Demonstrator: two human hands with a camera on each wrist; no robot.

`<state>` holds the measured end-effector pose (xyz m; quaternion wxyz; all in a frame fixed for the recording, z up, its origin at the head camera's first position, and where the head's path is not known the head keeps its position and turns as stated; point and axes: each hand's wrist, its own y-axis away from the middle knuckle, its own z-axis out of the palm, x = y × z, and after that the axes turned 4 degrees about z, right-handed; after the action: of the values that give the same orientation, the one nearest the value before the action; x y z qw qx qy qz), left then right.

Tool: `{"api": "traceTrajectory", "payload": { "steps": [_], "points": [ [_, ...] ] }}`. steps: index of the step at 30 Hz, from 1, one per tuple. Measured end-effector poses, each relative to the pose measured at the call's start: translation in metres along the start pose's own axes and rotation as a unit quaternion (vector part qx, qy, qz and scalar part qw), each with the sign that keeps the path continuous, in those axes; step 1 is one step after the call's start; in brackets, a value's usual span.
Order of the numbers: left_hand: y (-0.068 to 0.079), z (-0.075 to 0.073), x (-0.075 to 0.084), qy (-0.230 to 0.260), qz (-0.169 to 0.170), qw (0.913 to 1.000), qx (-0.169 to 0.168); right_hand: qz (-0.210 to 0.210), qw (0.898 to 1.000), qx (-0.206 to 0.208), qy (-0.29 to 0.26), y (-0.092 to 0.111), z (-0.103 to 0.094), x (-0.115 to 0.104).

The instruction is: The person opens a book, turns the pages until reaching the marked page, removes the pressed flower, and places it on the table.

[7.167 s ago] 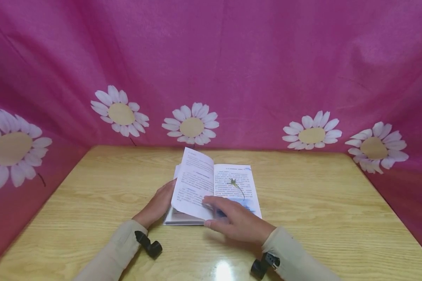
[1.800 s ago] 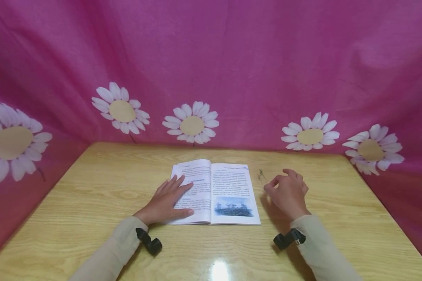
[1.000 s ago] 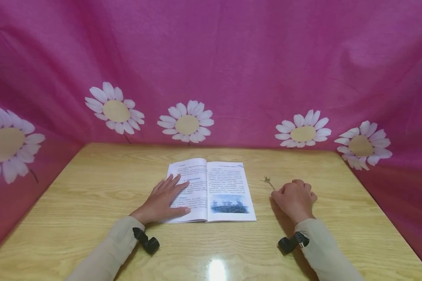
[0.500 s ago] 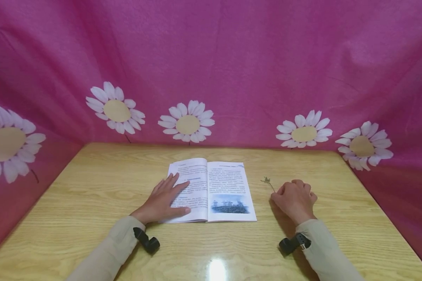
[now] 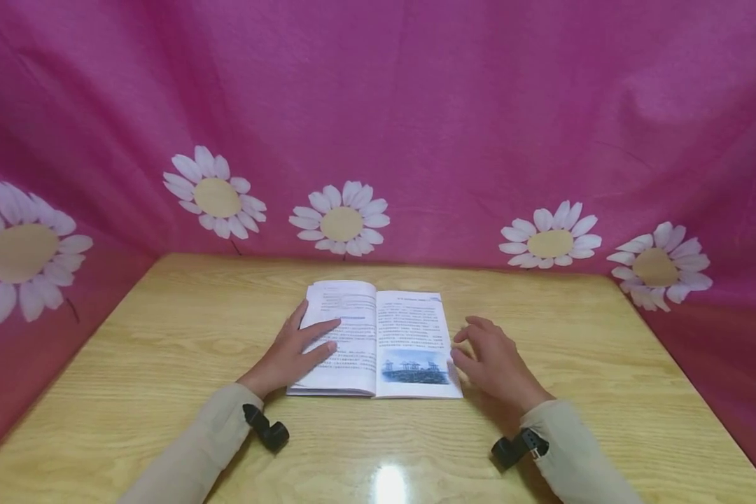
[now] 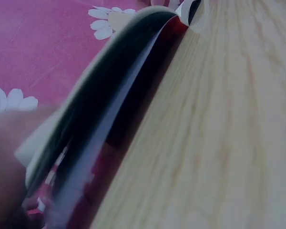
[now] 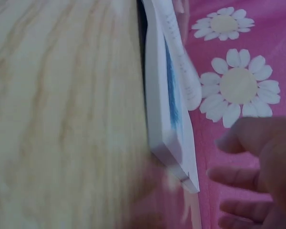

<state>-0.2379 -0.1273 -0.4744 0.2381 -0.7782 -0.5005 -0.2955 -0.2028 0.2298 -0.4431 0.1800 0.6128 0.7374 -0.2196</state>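
Note:
An open book [image 5: 409,325] lies on the table, with printed text on both pages and a blue picture low on the right page. My left hand [image 5: 292,353] grips the left half at its outer edge, thumb and index finger over the page. In the left wrist view that half of the book [image 6: 93,95] is tilted up off the wood, a dark gap beneath it. Beside the right edge is my right hand [image 5: 494,360], fingers loosely bent and apart. The right wrist view shows nothing between those fingers [image 7: 240,179]. The small dried plant sprig is not visible.
The light wooden table [image 5: 605,364] stretches out around the book. Behind it and at the sides hangs a magenta cloth [image 5: 441,140] printed with white daisies. A black wrist camera [image 5: 510,448] is strapped over the right sleeve, another over the left.
My right hand has moved left to the book's edge and its fingers have loosened; the sprig by it is out of sight. My left hand went from lying flat on the page to gripping the edge.

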Motion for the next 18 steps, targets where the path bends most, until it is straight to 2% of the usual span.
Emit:
{"api": "traceTrajectory", "payload": {
  "steps": [3,6,11,14,18],
  "points": [
    [-0.002,0.000,0.002,0.023,-0.014,0.9991,0.034,-0.030,0.999,-0.017,-0.017,0.002,0.003,-0.001],
    [-0.004,-0.002,0.005,0.037,-0.025,0.9970,0.063,-0.041,0.998,-0.028,-0.025,0.003,0.007,-0.002],
    [-0.009,-0.002,0.012,0.119,-0.040,0.9889,0.079,-0.041,0.998,-0.035,-0.034,0.004,0.011,-0.004],
    [-0.011,-0.003,0.015,0.202,-0.053,0.9740,0.089,-0.044,0.997,-0.039,-0.041,0.004,0.013,-0.005],
    [-0.012,-0.003,0.021,0.319,-0.077,0.9405,0.090,-0.039,0.997,-0.052,-0.043,0.004,0.016,-0.004]
  ]
}}
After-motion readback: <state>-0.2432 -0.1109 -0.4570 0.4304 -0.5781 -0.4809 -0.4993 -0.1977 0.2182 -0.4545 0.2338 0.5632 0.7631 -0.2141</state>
